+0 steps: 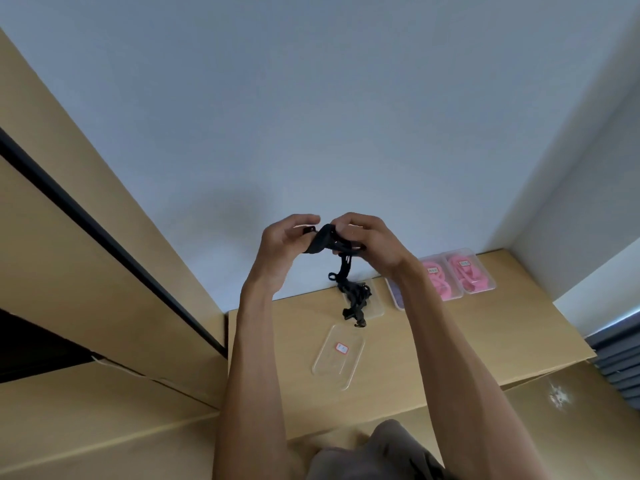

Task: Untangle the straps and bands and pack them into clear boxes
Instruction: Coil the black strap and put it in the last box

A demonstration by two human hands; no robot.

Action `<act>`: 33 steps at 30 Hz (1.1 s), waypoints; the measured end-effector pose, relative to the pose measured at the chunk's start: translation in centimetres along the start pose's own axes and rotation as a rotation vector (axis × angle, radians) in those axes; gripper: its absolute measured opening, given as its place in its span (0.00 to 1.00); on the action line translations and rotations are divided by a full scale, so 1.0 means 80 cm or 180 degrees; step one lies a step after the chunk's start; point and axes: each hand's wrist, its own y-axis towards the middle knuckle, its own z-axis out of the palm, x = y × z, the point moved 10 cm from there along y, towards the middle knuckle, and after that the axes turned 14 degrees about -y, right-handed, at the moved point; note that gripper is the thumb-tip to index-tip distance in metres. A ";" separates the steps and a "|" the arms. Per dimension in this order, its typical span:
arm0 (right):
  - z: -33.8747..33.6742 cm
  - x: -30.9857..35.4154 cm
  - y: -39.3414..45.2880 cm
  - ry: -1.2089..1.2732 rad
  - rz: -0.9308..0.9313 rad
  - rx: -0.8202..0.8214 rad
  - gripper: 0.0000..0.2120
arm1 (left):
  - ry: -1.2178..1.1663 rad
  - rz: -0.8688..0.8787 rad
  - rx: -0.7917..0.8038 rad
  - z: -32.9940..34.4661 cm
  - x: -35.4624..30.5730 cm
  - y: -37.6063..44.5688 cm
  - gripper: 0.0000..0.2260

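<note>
A tangle of black straps (pixel 349 275) hangs in the air above the wooden table (pixel 485 334). My left hand (pixel 282 247) pinches one end of it at the top. My right hand (pixel 367 242) grips the bunch right beside it, fingers curled round the straps. The loose knotted end dangles down over an open clear box (pixel 375 308). A clear lid with a small red-and-white label (pixel 339 356) lies flat on the table nearer to me.
Two shut clear boxes filled with pink bands (pixel 438 277) (pixel 469 273) stand at the back right by the wall. Another clear box with something purple (pixel 396 294) sits partly behind my right forearm. Wooden cabinet panels (pixel 86 271) rise at the left.
</note>
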 end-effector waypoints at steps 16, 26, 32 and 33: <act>0.019 -0.045 -0.006 -0.2356 0.0937 -0.0318 0.11 | 0.1467 0.0361 -0.1358 -0.028 0.013 -0.006 0.09; 0.006 -0.044 -0.011 -0.2036 0.1111 -0.0809 0.21 | 0.2347 0.0711 -0.0710 0.001 0.016 -0.004 0.11; -0.010 -0.054 -0.012 -0.1075 0.1085 -0.1341 0.25 | 0.2302 0.1030 -0.0486 0.022 -0.001 0.003 0.12; -0.010 -0.051 -0.010 -0.0979 0.0989 -0.1317 0.23 | 0.2301 0.1027 -0.0481 0.022 -0.003 0.005 0.12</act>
